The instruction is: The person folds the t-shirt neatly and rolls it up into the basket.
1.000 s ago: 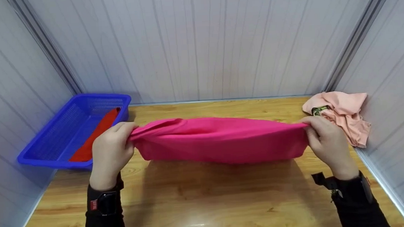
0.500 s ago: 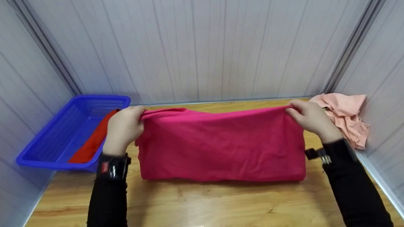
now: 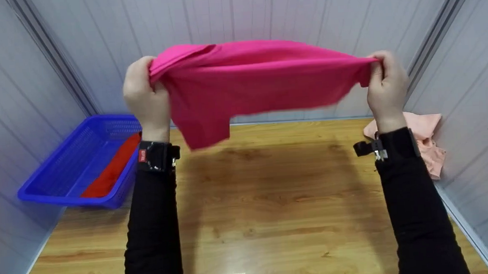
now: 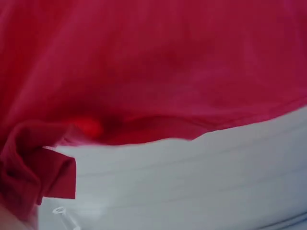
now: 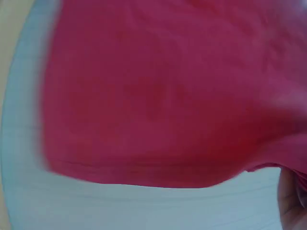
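A bright pink T-shirt (image 3: 266,85), doubled over, is stretched in the air between both hands, high above the wooden surface. My left hand (image 3: 146,94) grips its left end, where several layers bunch together. At the right end my right hand (image 3: 387,88) pinches the cloth between thumb and fingers. A short flap like a sleeve hangs down near the left hand. The shirt (image 4: 168,62) fills most of the left wrist view, with only a sliver of hand at the lower left corner. In the right wrist view, fingers (image 5: 289,199) show beneath the cloth's edge.
A blue plastic basket (image 3: 72,201) stands at the left wall, with a folded red cloth (image 3: 112,170) inside. Against the right wall lies a crumpled pale pink garment (image 3: 427,125), partly behind the right wrist. Pale panel walls (image 3: 236,10) enclose the wooden surface (image 3: 270,220) at the back and sides.
Both hands have raised the pink T-shirt and moved it away, toward the back wall. Its lower part hung flat half a second ago; now it swings up and a flap droops at the left.
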Demonstrator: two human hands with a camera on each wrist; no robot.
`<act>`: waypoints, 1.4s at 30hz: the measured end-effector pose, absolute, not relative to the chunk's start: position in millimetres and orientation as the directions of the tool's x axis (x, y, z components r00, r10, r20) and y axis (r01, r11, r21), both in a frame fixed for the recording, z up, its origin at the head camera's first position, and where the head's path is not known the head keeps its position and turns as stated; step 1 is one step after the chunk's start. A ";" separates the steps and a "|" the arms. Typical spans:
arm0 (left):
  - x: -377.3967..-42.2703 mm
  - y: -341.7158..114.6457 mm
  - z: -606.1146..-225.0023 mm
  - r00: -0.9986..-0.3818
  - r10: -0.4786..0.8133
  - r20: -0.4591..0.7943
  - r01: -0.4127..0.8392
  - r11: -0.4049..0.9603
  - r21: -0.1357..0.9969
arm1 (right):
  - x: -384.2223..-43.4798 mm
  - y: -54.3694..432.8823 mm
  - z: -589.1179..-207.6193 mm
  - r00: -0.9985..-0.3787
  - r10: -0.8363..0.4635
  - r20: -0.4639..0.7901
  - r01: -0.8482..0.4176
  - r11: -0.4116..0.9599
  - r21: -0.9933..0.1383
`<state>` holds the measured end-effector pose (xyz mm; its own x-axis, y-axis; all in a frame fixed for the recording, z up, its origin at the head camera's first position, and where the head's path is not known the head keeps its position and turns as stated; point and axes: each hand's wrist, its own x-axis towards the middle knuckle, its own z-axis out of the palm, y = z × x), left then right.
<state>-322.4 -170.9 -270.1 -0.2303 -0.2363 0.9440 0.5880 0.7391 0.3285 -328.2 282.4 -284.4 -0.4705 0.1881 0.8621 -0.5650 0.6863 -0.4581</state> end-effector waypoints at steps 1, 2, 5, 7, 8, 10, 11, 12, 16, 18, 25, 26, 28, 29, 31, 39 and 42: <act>-321.2 -172.4 -273.0 -0.197 -0.232 0.953 0.623 0.721 0.304 | -328.0 282.7 -288.9 -0.439 0.185 0.879 -0.594 0.674 -0.438; -321.2 -175.0 -280.1 -0.182 -0.211 0.960 0.641 0.715 0.278 | -327.9 284.3 -296.2 -0.439 0.167 0.883 -0.608 0.668 -0.429; -327.4 -185.5 -320.8 -0.289 -0.091 0.953 0.615 0.745 0.257 | -333.4 293.4 -333.1 -0.535 0.055 0.843 -0.594 0.685 -0.421; -331.5 -191.2 -358.0 -0.458 0.035 0.888 0.562 0.785 0.259 | -337.3 301.4 -366.9 -0.638 -0.052 0.768 -0.554 0.725 -0.411; -332.9 -192.8 -377.2 -0.558 0.105 0.823 0.539 0.800 0.264 | -338.1 304.6 -384.3 -0.690 -0.111 0.715 -0.534 0.745 -0.400; -332.6 -193.4 -412.3 -0.732 0.237 0.639 0.501 0.823 0.268 | -338.3 310.2 -419.1 -0.772 -0.223 0.595 -0.512 0.773 -0.374; -331.8 -192.7 -427.8 -0.797 0.289 0.530 0.484 0.831 0.275 | -337.4 312.9 -435.0 -0.804 -0.273 0.528 -0.503 0.786 -0.360; -330.7 -191.5 -441.7 -0.842 0.333 0.423 0.471 0.837 0.278 | -336.3 315.5 -449.8 -0.829 -0.314 0.463 -0.496 0.795 -0.348; -325.9 -185.1 -478.2 -0.896 0.425 0.131 0.444 0.857 0.259 | -330.2 322.1 -488.5 -0.878 -0.402 0.260 -0.474 0.804 -0.358; -323.5 -182.8 -486.7 -0.900 0.428 0.085 0.435 0.865 0.252 | -326.7 324.2 -498.0 -0.888 -0.409 0.212 -0.460 0.805 -0.374; -321.9 -181.0 -491.3 -0.909 0.408 0.087 0.417 0.877 0.239 | -318.3 326.9 -507.0 -0.910 -0.392 0.132 -0.410 0.815 -0.409; -322.0 -181.1 -491.6 -0.908 0.411 0.088 0.419 0.877 0.236 | -318.0 326.8 -507.4 -0.911 -0.393 0.125 -0.408 0.817 -0.408; -322.4 -181.8 -492.4 -0.907 0.411 0.086 0.420 0.876 0.239 | -317.4 326.5 -507.9 -0.912 -0.393 0.118 -0.405 0.819 -0.405; -322.7 -182.1 -492.7 -0.907 0.412 0.087 0.420 0.875 0.240 | -317.3 326.2 -508.1 -0.912 -0.392 0.119 -0.405 0.820 -0.404; -323.7 -182.5 -493.3 -0.907 0.412 0.089 0.421 0.872 0.250 | -317.0 325.7 -508.0 -0.915 -0.385 0.122 -0.400 0.824 -0.402; -331.6 -183.5 -494.5 -0.909 0.404 0.108 0.417 0.866 0.275 | -315.8 325.0 -511.8 -0.917 -0.377 0.134 -0.398 0.826 -0.399; -331.6 -184.4 -496.6 -0.910 0.396 0.121 0.414 0.867 0.278 | -314.3 325.0 -515.2 -0.907 -0.394 0.150 -0.421 0.822 -0.384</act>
